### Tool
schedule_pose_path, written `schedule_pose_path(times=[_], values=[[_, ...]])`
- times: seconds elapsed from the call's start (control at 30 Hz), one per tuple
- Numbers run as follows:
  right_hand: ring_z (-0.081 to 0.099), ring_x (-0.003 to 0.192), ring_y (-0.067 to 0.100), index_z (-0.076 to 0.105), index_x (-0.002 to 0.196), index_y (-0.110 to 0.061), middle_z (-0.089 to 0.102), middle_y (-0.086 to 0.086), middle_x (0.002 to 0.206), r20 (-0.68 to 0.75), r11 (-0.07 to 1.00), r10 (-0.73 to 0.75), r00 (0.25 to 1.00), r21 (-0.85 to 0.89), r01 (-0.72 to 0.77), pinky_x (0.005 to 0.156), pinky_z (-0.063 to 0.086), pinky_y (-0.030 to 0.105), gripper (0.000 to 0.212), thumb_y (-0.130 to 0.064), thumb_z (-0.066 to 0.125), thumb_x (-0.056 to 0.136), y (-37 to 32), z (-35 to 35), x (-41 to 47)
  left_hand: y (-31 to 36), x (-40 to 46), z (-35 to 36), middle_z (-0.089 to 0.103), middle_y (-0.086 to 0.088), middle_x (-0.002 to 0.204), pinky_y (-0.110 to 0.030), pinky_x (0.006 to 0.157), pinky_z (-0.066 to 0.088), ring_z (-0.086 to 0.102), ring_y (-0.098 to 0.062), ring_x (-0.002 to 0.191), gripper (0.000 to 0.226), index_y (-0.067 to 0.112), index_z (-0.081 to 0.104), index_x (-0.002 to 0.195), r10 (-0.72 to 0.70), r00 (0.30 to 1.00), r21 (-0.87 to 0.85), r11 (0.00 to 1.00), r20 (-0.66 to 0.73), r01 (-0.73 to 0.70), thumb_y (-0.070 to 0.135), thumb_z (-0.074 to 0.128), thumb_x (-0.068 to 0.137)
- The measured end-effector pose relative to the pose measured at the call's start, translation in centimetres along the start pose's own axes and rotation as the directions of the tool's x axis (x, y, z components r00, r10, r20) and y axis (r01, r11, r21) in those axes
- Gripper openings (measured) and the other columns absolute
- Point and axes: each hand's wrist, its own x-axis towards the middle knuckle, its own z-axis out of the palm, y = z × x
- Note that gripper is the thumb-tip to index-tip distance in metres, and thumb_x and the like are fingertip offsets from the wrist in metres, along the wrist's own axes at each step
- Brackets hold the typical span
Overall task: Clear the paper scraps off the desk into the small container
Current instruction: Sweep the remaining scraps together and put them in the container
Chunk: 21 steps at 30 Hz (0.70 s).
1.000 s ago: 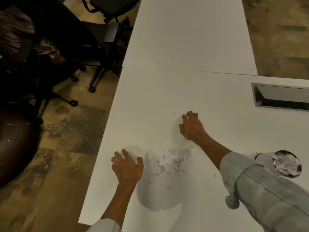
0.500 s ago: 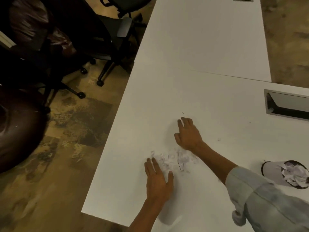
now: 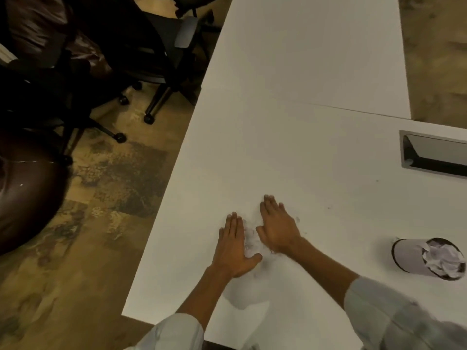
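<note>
Nearest, two pale sleeves lead up to the hands; the left hand [image 3: 233, 245] and the right hand [image 3: 276, 227] lie flat on the white desk [image 3: 290, 147], fingers straight and close together, gripping nothing, palms angled toward each other. A second ago they were well apart with the paper scraps [image 3: 250, 239] spread loosely between them; half a second ago the gap had narrowed; now the hands nearly meet and the scraps are squeezed into a thin heap between the left fingers and the right thumb side, partly hidden under both palms. By my reading the gathering is almost done; the heap looks compact enough to scoop, though nothing is lifted yet.

A few stray flecks lie just beyond the right knuckles, outside the heap; they will likely need a second pass. Off to the right of the right fingers, well apart, the small container [image 3: 414, 257] lies tipped with its mouth already stuffed with crumpled paper; room inside may be short. Farther past the fingertips sits a recessed cable tray [image 3: 429, 157]; off the desk's left edge stand dark office chairs [image 3: 161, 54].
</note>
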Motion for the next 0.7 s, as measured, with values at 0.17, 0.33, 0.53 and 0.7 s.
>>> schedule_pose_path(times=[0.17, 0.33, 0.53, 0.7], values=[[0.001, 0.149, 0.028, 0.007, 0.152, -0.004, 0.002, 0.015, 0.161, 0.011, 0.999, -0.04, 0.999, 0.035, 0.039, 0.122, 0.001, 0.044, 0.073, -0.039, 0.027, 0.091, -1.0, 3.3, -7.1, 0.6, -2.4, 2.9, -0.035, 0.001, 0.153, -0.039, 0.122, -0.01, -0.028, -0.017, 0.145, 0.113, 0.017, -0.026, 0.146, 0.096, 0.994, 0.012, 0.995, 0.058, -0.096, 0.072, 0.044, 0.077], [0.01, 0.149, 0.026, 0.017, 0.151, -0.004, 0.012, 0.016, 0.16, -0.242, 0.94, 0.233, 0.942, 0.303, -0.155, 0.121, 0.011, 0.043, 0.072, -0.036, 0.045, 0.092, 5.7, 0.2, -6.8, 1.3, -4.1, 3.6, -0.035, 0.002, 0.154, -0.038, 0.12, -0.013, -0.03, -0.013, 0.143, 0.119, 0.017, -0.028, 0.145, 0.037, 0.998, -0.073, 0.996, -0.048, -0.041, 0.069, 0.049, 0.069], [0.009, 0.148, 0.032, 0.015, 0.149, 0.003, 0.013, 0.022, 0.158, -0.096, 0.835, 0.513, 0.853, 0.289, -0.469, 0.119, 0.015, 0.052, 0.074, -0.039, 0.043, 0.094, 13.1, -1.3, -5.5, 1.5, -2.2, 0.6, -0.028, -0.003, 0.158, -0.046, 0.121, -0.007, -0.027, -0.018, 0.145, 0.12, 0.014, -0.019, 0.149, 0.016, 0.997, -0.057, 0.998, -0.073, -0.02, 0.067, 0.057, 0.073], [-0.003, 0.149, 0.032, 0.006, 0.151, 0.0, 0.0, 0.021, 0.16, -0.054, 0.94, 0.304, 0.951, 0.182, -0.29, 0.121, 0.006, 0.049, 0.084, -0.053, 0.031, 0.092, 6.9, 2.7, -8.0, 4.7, 2.2, -1.2, -0.018, -0.005, 0.161, -0.05, 0.121, -0.005, -0.019, -0.019, 0.148, 0.107, 0.015, -0.009, 0.152, 0.11, 0.994, 0.045, 0.993, -0.012, -0.109, 0.081, 0.033, 0.079]])
